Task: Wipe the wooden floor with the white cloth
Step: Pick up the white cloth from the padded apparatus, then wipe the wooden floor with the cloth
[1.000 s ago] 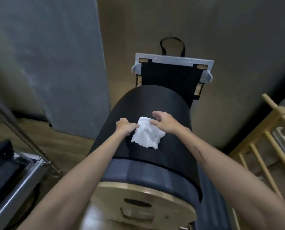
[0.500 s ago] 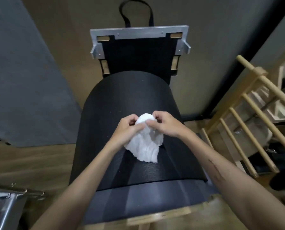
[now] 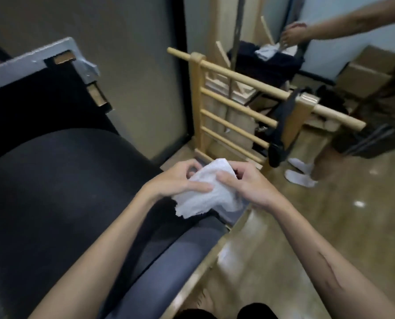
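The white cloth (image 3: 205,192) is crumpled between both hands, held in the air over the right edge of a black padded barrel (image 3: 65,192). My left hand (image 3: 175,180) grips its left side, thumb laid across the cloth. My right hand (image 3: 245,183) holds its right side with the thumb pressing on top. The glossy wooden floor (image 3: 330,226) lies below and to the right, with light spots on it.
A wooden ladder rack (image 3: 235,116) stands just beyond my hands with a dark strap (image 3: 281,125) hanging from it. Another person (image 3: 376,111) in white socks stands at the right, one hand reaching at a cloth (image 3: 268,51) on dark equipment. Grey wall behind.
The view has swung right, from over the barrel towards the ladder rack and floor. Both hands have kept hold of the cloth and bunched it tighter. Another person has come into view.
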